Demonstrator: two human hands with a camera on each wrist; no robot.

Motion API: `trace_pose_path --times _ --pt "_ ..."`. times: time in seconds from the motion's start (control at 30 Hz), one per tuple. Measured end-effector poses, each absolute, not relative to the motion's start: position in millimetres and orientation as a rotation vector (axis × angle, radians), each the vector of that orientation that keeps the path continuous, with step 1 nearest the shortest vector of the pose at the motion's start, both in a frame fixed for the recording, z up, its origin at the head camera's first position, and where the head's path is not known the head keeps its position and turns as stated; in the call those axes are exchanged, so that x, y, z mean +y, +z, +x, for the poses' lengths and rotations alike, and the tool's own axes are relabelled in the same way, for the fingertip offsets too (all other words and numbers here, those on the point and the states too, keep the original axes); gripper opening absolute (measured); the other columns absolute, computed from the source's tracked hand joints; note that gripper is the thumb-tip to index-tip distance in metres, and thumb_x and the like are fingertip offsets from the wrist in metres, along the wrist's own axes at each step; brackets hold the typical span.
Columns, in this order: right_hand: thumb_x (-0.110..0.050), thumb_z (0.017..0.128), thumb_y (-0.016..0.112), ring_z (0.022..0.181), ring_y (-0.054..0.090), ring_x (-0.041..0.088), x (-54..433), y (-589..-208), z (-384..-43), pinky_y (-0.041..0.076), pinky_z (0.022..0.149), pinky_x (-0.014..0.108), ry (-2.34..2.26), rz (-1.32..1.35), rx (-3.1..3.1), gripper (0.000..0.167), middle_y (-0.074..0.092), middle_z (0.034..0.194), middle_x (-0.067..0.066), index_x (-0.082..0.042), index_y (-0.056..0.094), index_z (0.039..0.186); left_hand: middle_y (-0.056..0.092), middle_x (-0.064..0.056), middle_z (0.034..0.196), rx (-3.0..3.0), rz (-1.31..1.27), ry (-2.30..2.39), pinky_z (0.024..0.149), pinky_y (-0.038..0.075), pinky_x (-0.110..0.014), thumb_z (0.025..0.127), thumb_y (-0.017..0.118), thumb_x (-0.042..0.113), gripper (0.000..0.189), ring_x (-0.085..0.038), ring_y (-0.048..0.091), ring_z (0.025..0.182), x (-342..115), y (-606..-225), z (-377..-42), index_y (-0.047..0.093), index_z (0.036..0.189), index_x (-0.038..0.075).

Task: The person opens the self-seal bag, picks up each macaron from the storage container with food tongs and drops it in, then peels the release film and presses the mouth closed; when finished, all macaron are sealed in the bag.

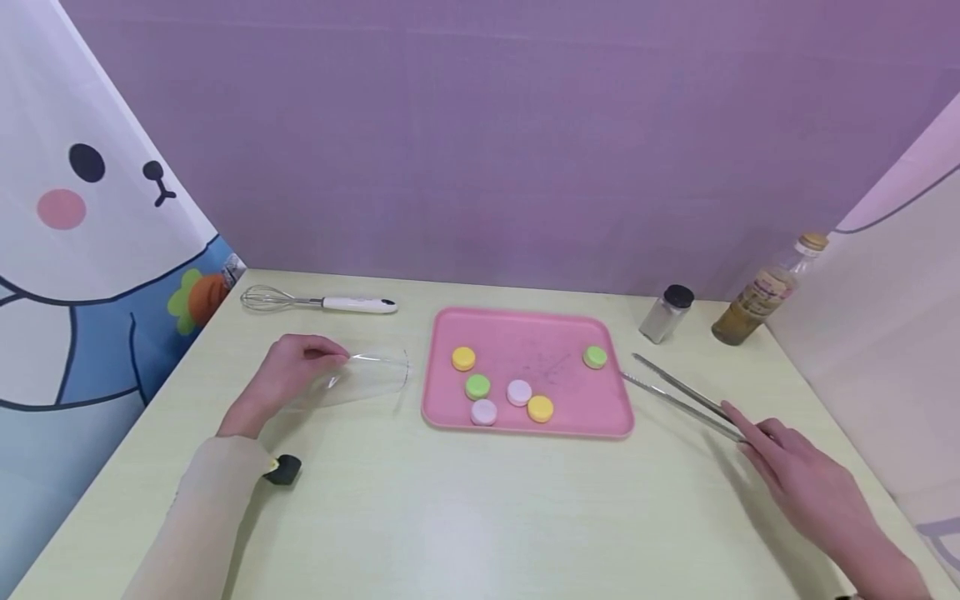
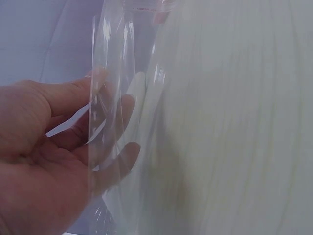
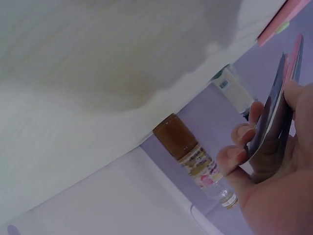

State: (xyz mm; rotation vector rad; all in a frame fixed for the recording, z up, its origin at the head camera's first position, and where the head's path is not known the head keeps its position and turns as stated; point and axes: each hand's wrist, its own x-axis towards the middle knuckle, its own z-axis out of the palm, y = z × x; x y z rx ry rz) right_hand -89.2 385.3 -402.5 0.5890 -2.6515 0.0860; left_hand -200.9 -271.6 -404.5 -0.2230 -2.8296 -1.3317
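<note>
My left hand (image 1: 296, 371) pinches one end of a clear plastic bag (image 1: 375, 375) left of the pink tray; in the left wrist view the fingers show through the bag's film (image 2: 122, 58). My right hand (image 1: 810, 483) grips metal tongs (image 1: 686, 396) at their closed end. The tips of the tongs stand apart, one close by the tray's right edge. On the pink tray (image 1: 555, 333) lie small round macarons: a yellow macaron (image 1: 463, 358), a green macaron (image 1: 477, 386), a lilac macaron (image 1: 519, 392) and several others. One green macaron (image 1: 595, 357) sits alone near the right side.
A whisk (image 1: 352, 305) with a white handle lies at the back left. Behind the right hand stand a black-capped jar (image 1: 663, 317) and a corked bottle (image 1: 761, 296) of brown liquid. A purple backdrop (image 1: 510, 150) rises along the table's rear edge.
</note>
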Motion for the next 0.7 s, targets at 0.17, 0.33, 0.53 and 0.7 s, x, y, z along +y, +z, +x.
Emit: trace_pose_path --times 0.17,0.33,0.53,0.7 --pt "-0.010 0.092 0.072 0.073 0.047 0.009 375 -400 -96 0.033 0.044 0.026 0.094 0.586 -2.615 0.063 0.059 0.098 -0.008 -0.024 0.052 0.150 0.073 -0.013 0.110 -2.837 -0.212 -1.339 0.093 0.052 -0.043 0.098 0.069 0.016 0.021 -0.028 0.069 0.101 -272 -403 -200 0.075 0.111 0.001" --pt "-0.014 0.093 0.072 0.072 0.047 0.011 367 -401 -105 0.032 0.042 0.026 0.082 0.608 -2.588 0.062 0.059 0.097 -0.005 -0.026 0.052 0.150 0.073 -0.013 0.110 -2.840 -0.218 -1.334 0.094 0.051 -0.044 0.099 0.069 0.017 0.020 -0.028 0.068 0.102 -273 -403 -200 0.075 0.111 0.002" --pt "-0.011 0.090 0.074 0.072 0.048 0.012 359 -401 -113 0.032 0.042 0.026 0.066 0.609 -2.597 0.065 0.059 0.095 -0.004 -0.025 0.052 0.150 0.073 -0.011 0.108 -2.831 -0.231 -1.328 0.090 0.052 -0.033 0.098 0.070 0.016 0.019 -0.027 0.069 0.101 -274 -403 -200 0.076 0.110 0.003" --pt "-0.012 0.090 0.072 0.070 0.048 0.012 355 -402 -119 0.032 0.041 0.025 0.069 0.642 -2.583 0.057 0.058 0.092 -0.004 -0.019 0.058 0.145 0.073 -0.011 0.108 -2.827 -0.235 -1.327 0.088 0.052 -0.028 0.098 0.070 0.015 0.018 -0.027 0.069 0.101 -274 -403 -201 0.076 0.110 0.003"
